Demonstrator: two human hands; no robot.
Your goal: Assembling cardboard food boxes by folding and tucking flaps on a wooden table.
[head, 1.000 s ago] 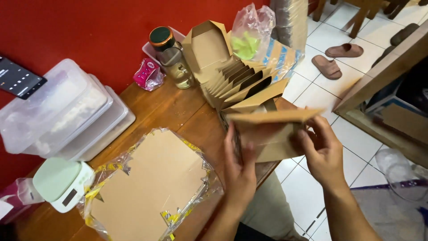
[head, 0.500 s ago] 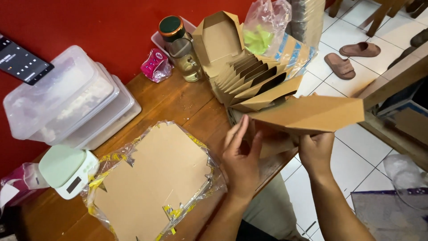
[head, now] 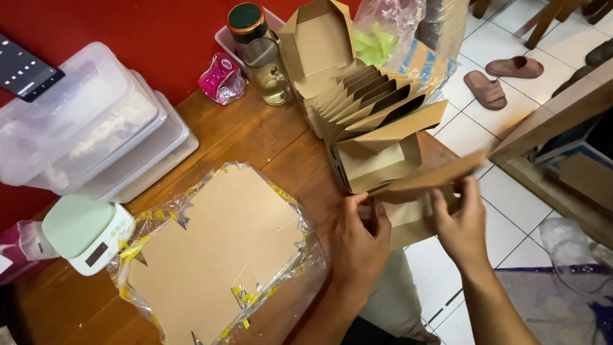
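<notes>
Both hands grip one brown cardboard box just past the wooden table's right edge. My left hand pinches its near left side. My right hand holds its right side, under the box's raised lid flap. Directly behind it stands a row of folded brown boxes, nested one inside another with their lids up. A stack of flat cardboard blanks lies in torn clear plastic with yellow tape, to the left of my left hand.
Stacked clear plastic tubs line the red wall. A pale green kitchen scale sits at the left. A jar with a dark lid, a pink packet and plastic bags stand at the back. Sandals lie on the tiled floor.
The box has come down and toward the nested row, its lid flap now lower and tilted. My hands have shifted along its sides; the view has moved closer.
</notes>
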